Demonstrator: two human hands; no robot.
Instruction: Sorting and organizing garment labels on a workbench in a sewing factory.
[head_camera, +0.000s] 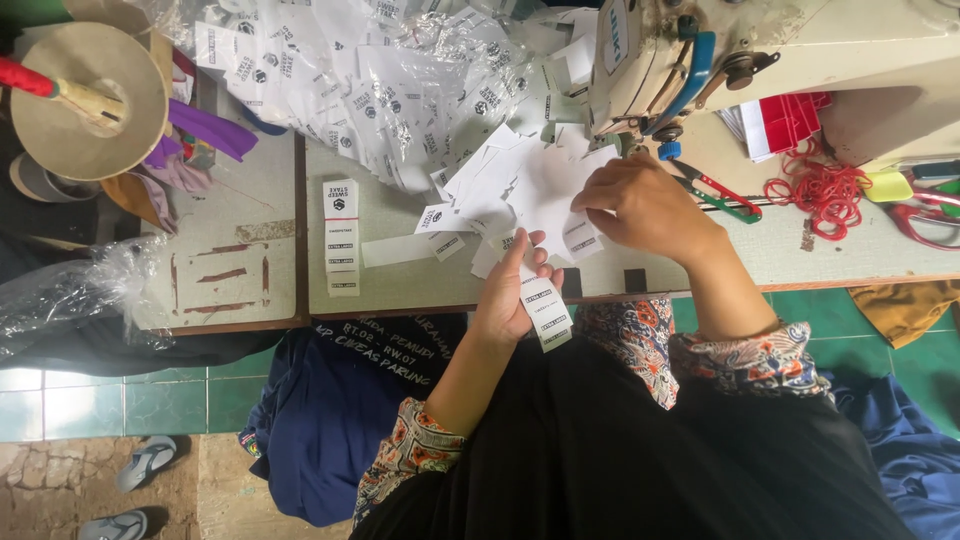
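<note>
Seen from above, a person sits at a pale sewing table (400, 270), both bare hands working among white fabric labels.

The left hand (512, 300) is at the near edge of the table, fingers closed around a small stack of white labels (545, 315) with dark print. The stack sticks out past the thumb, over the person's black lap.

The right hand (645, 205) lies farther in and to the right, palm down, fingers curled onto a loose heap of white labels (520, 185) on the table. Its fingertips press on the heap's right side; whether they pinch 1 label cannot be told.

Just beyond the right hand stands a cream sewing machine (720, 50) with a blue lever. To its right on the table lie small snips with red and green handles (725, 195), a tangle of red rubber bands (825, 185) and red-handled scissors (925, 220) at the right edge.

At far centre a clear plastic bag full of more white labels (350, 80) spills toward the heap. Left of the heap, 1 neat strip of labels (341, 235) lies apart.

At far left a cardboard thread cone (85, 100) sits beside purple cloth (205, 130). Under the table's near edge hangs a dark blue garment (340, 400). The floor is green tile (120, 400), with 2 grey sandals (140, 480) at near left.
</note>
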